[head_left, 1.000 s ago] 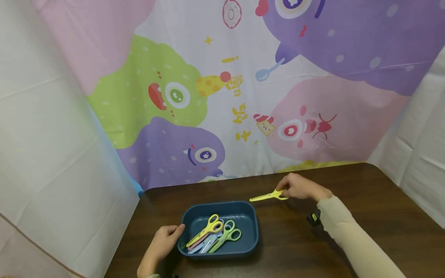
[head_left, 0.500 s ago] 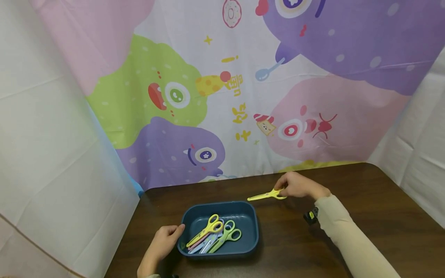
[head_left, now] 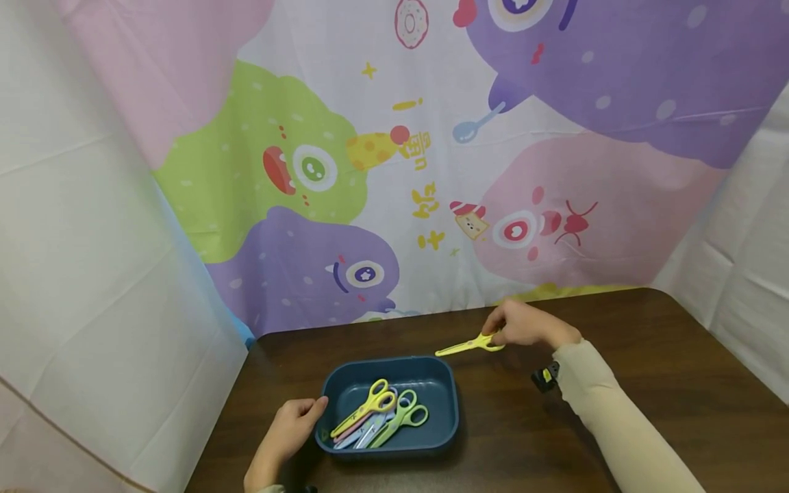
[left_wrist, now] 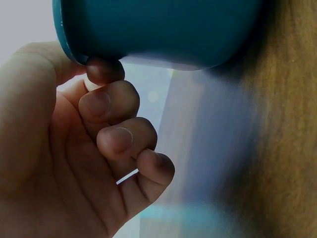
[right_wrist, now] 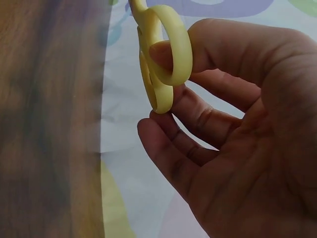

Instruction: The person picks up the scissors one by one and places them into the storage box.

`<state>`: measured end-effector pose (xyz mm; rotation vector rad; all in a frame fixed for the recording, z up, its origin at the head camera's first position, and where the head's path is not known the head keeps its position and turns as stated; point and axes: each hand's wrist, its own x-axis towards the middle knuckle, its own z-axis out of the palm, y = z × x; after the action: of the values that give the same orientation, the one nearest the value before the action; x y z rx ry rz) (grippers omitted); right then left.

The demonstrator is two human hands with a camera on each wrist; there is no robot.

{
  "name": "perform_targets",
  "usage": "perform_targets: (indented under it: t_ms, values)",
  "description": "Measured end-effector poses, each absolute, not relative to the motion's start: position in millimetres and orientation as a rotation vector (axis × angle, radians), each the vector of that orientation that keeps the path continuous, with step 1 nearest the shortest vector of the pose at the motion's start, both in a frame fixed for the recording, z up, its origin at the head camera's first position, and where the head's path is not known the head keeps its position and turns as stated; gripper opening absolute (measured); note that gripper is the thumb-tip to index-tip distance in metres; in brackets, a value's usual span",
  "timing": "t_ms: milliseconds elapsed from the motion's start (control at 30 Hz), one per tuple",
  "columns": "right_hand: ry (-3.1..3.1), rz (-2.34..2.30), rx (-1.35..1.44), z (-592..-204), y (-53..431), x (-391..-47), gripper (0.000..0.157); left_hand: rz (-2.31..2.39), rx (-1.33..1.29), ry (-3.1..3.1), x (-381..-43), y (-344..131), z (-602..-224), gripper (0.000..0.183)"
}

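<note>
By its handle loops, my right hand (head_left: 524, 323) pinches a pair of yellow scissors (head_left: 470, 346) above the table, blades pointing left towards a dark blue bin (head_left: 394, 366). The right wrist view has the thumb passing through one loop of the scissors (right_wrist: 181, 49), with fingers behind them. At the bin's left side, my left hand (head_left: 291, 428) holds the rim between thumb and index finger; its other fingers curl below the bin wall (left_wrist: 158, 34) in the left wrist view. Inside the bin lie yellow scissors (head_left: 362, 413), green scissors (head_left: 394, 423), and blue and pink ones partly covered.
The bin stands on a dark brown wooden table (head_left: 524, 424). A cartoon-printed curtain (head_left: 431, 274) hangs along the table's back edge. White cloth (head_left: 111, 329) closes off the left side, and more white cloth (head_left: 740, 274) the right.
My right hand has shifted slightly left with the yellow scissors, bringing their tip closer to the bin's back right corner. The left hand and the bin have stayed in place.
</note>
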<state>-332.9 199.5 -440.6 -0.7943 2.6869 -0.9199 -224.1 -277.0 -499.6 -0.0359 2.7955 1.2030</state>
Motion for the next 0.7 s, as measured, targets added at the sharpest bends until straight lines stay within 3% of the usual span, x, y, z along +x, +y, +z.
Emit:
perform_targets:
  t_ms: [700]
  values:
    - [2.693,-0.855,-0.800,-425,181,-339,0.019,1.202,0.003,2.819,-224,-278,-500,0.050]
